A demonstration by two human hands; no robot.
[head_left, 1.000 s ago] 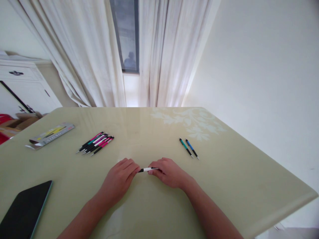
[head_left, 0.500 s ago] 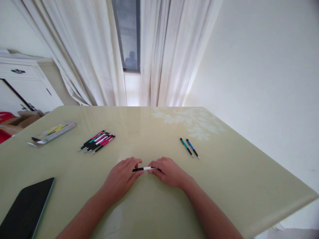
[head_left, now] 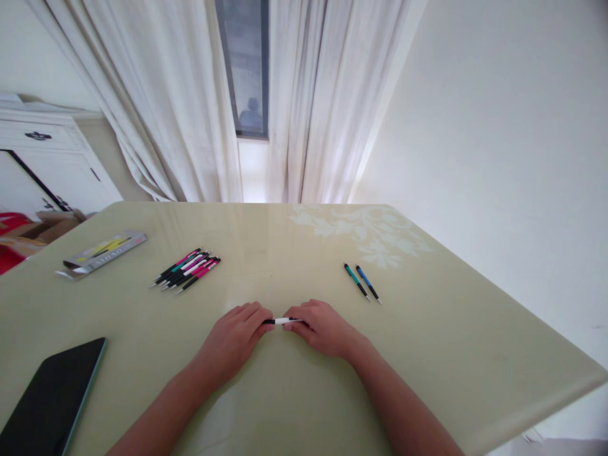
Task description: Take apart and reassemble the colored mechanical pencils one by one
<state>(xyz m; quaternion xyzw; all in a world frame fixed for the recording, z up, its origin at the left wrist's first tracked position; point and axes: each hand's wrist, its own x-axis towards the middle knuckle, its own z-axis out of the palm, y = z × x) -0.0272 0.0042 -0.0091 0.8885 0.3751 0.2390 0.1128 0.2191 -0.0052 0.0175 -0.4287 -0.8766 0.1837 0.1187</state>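
Note:
Between my two hands a black-and-white pen lies nearly level, just above or on the table. My left hand pinches its black grip end, which is mostly covered by the fingers. The white barrel end is pinched by my right hand, thumb below and fingers on top. Farther off to the right, a green pen and a blue pen lie side by side with black grips. To the left rests a bunch of several pens in pink, green, purple and white.
An opened pen box lies on the pale green table at the far left. A dark tablet sits at the near left. Past the table are curtains, a white cabinet and a wall on the right.
The fingers of my left hand have closed round the pen's black end, where they were slightly apart before. My right hand keeps its pinch in place.

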